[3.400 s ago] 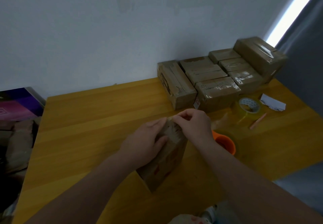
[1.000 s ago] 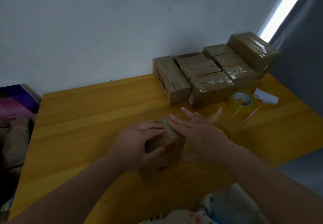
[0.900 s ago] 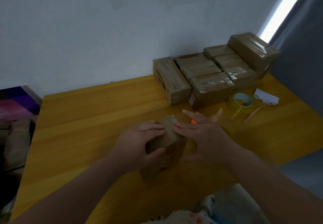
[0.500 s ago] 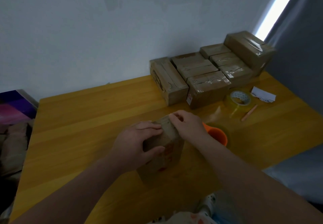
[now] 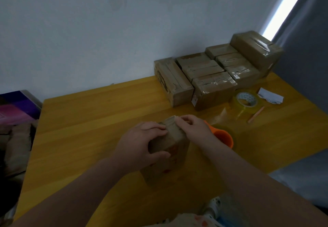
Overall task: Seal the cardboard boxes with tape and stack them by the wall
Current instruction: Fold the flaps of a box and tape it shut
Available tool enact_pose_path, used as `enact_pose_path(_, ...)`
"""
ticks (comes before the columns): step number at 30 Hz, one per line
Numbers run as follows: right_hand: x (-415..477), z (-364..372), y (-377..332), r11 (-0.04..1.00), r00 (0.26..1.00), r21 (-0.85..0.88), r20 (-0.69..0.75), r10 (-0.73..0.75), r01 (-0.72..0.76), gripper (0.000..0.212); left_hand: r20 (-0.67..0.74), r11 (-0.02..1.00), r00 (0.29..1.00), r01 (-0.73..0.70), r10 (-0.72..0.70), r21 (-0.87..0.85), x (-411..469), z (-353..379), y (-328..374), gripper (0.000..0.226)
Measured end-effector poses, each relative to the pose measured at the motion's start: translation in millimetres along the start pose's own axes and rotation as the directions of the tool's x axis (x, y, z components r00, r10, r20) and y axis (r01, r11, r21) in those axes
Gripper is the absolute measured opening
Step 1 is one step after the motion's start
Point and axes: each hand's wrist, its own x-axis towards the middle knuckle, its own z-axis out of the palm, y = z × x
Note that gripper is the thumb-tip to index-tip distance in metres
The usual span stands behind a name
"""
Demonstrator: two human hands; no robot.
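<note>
The right hand, flat and open a second ago, now pinches the top flap of the box, centre frame on the counter. The left hand grips its side. Closing seems underway, taping not yet started. The box stands upright, brown and creased, its flap edge raised.

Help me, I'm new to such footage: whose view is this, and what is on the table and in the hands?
There is no machine here: one camera sits on a person's head, looking forward and down at their bare hands. The left hand grips a small cardboard box standing on the yellow table; the right hand pinches its top edge. Taped boxes sit by the wall, with a clear tape roll, an orange object, a paper scrap and a thin stick nearby.
</note>
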Motion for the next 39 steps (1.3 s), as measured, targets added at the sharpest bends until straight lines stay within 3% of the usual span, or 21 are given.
enact_pose_path(4,-6.5,-10.1,7.5,0.999,0.992,0.040,0.128,0.007,-0.012,0.058,0.004,0.998,0.999,0.042,-0.041,-0.052,0.8,-0.8,1.9,0.064)
enact_pose_path(7,-11.6,-26.6,18.1,0.998,0.978,0.059,0.210,0.009,-0.022,0.058,0.057,0.990,0.989,0.136,-0.134,-0.027,6.2,-1.3,6.3,0.083)
enact_pose_path(9,-11.0,-33.3,21.8,0.998,0.988,0.062,0.155,0.000,-0.010,0.049,0.082,0.979,0.977,0.200,-0.197,-0.031,11.9,-3.3,6.2,0.095)
enact_pose_path(13,-2.4,-37.6,30.3,1.000,0.996,0.017,-0.094,-0.010,0.011,0.031,0.014,0.923,0.957,0.281,-0.288,-0.264,22.6,-13.3,3.1,0.097)
enact_pose_path(15,0.8,-37.2,35.7,0.999,0.988,-0.029,-0.151,-0.044,0.040,0.029,-0.021,0.843,0.943,0.286,-0.331,-0.455,24.8,-17.9,0.6,0.098)
enact_pose_path(18,0.0,-37.1,35.3,0.997,0.977,-0.035,-0.199,-0.073,0.067,0.036,0.065,0.668,0.941,0.284,-0.333,-0.687,22.8,-16.4,-9.8,0.098)
enact_pose_path(21,3.0,-38.4,40.7,0.999,0.979,-0.043,-0.203,-0.030,0.022,0.046,0.155,0.531,0.953,0.275,-0.259,-0.802,20.3,-5.2,-27.9,0.089)
enact_pose_path(23,5.2,-37.4,46.0,0.997,0.982,-0.074,-0.187,0.010,-0.025,0.049,0.184,0.484,0.942,0.305,-0.282,-0.820,21.0,1.3,-39.7,0.088)
enact_pose_path(25,6.8,-36.5,50.2,0.991,0.980,-0.122,-0.197,0.023,-0.048,0.050,0.189,0.482,0.924,0.339,-0.332,-0.808,22.5,5.9,-49.2,0.090)
enact_pose_path(27,7.2,-36.5,51.7,0.990,0.984,-0.127,-0.173,0.033,-0.056,0.056,0.120,0.568,0.901,0.361,-0.417,-0.739,25.7,11.4,-54.6,0.080)
enact_pose_path(29,8.0,-34.6,54.2,0.996,0.993,-0.070,-0.104,0.051,-0.058,0.063,0.056,0.584,0.838,0.424,-0.542,-0.692,32.0,17.5,-55.8,0.068)
enact_pose_path(31,9.1,-30.2,57.1,0.998,0.998,-0.035,-0.008,0.055,-0.055,0.059,0.083,0.535,0.800,0.470,-0.594,-0.702,38.8,23.3,-51.5,0.066)
enact_pose_path(33,10.0,-27.2,59.0,0.998,0.998,-0.025,0.033,0.054,-0.053,0.047,0.100,0.580,0.804,0.503,-0.586,-0.641,44.6,28.6,-42.5,0.068)
enact_pose_path(36,11.0,-30.6,61.9,0.997,0.997,-0.071,-0.079,0.019,-0.025,0.034,0.052,0.762,0.827,0.538,-0.560,-0.360,51.2,36.5,-17.9,0.079)
enact_pose_path(39,11.7,-37.6,70.1,0.938,0.967,-0.339,-0.256,-0.013,-0.077,0.035,0.029,0.892,0.892,0.450,-0.451,0.035,59.6,48.9,12.3,0.087)
